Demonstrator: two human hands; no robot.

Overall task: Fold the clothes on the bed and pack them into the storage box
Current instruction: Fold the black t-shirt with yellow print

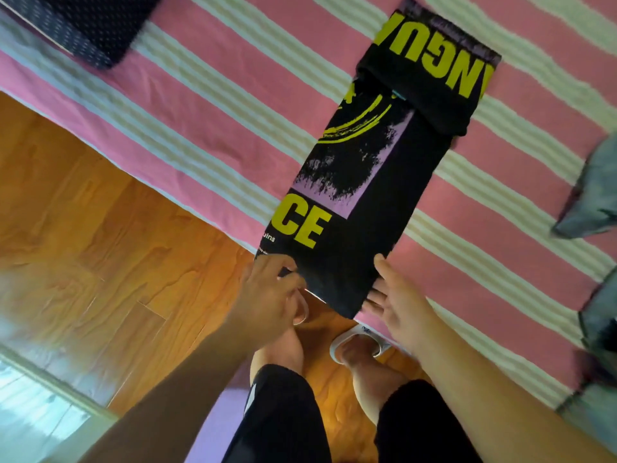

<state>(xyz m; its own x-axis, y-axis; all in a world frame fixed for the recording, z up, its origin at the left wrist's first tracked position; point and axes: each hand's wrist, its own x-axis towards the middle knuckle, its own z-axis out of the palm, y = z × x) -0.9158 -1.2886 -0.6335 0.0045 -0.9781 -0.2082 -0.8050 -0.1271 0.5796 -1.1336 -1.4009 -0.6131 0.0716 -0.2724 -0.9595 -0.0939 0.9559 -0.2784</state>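
Black printed shirt (377, 168), folded to a long strip, lies mid-frame across the striped bed (207, 128): light, limp, sure to sag. My left hand (270, 292) pinches its near corner; right hand (397, 295), fingers straight, slides under the other. Best lifted by both near corners.

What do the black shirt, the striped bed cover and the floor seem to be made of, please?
The shirt looks like soft knit cotton, matte, with flat yellow and purple print; it folds limply. The bed cover looks like woven cotton, matte, with fine creases. The floor looks like wood or wood-look laminate: orange grain, plank seams, a slight sheen.
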